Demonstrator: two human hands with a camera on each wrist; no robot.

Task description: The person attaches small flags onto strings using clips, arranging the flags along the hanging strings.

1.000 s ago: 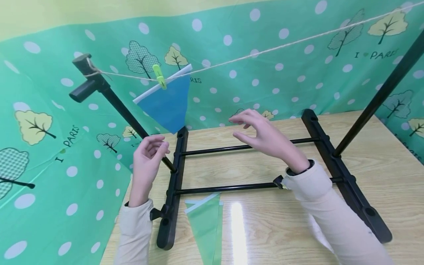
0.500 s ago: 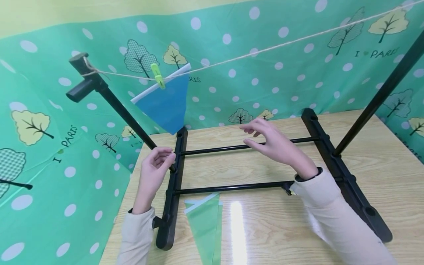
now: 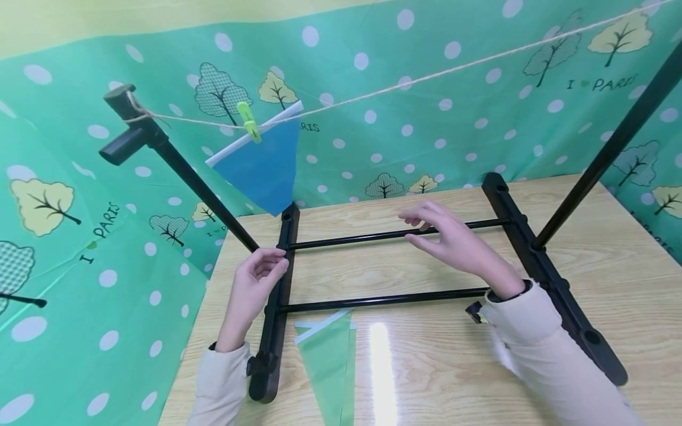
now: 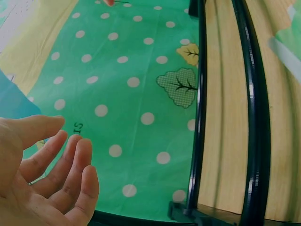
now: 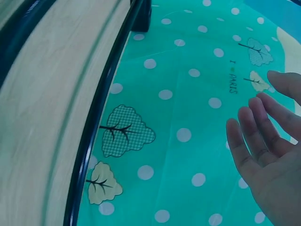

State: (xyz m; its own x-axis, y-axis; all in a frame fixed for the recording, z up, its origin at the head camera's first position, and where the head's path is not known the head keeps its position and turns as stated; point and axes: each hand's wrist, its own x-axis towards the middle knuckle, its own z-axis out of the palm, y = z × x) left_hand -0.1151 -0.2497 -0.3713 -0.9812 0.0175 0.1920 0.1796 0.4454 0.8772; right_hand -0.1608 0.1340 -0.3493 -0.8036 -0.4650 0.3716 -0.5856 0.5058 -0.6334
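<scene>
While a dotted green cloth (image 3: 479, 142) is filling the far side, a wooden table (image 3: 437, 355) is spreading below it and a black frame (image 3: 383, 300) is standing on the wood. Taking the head view's centre as the dial, a string (image 3: 394, 88) is running from near ten o'clock out to two. A blue flag (image 3: 263, 165) is hanging tilted at ten, and green flags (image 3: 327, 361) are lying overlapped on the table at six. The left hand (image 3: 256, 281) is hovering at eight o'clock, the right hand (image 3: 453, 239) just past three; both are keeping their fingers loosely bent and are gripping nothing. Whether the left is touching the frame, I cannot tell. One small clip (image 3: 248, 121), between ten and eleven, is pinching the blue flag's top edge to the string.

A knock against the left post (image 3: 205, 192) could be shaking the string, leaving the blue flag swivelling or slipping, since that single clip is carrying it. Overlap could be making the green flags drag one another if either is moved.
</scene>
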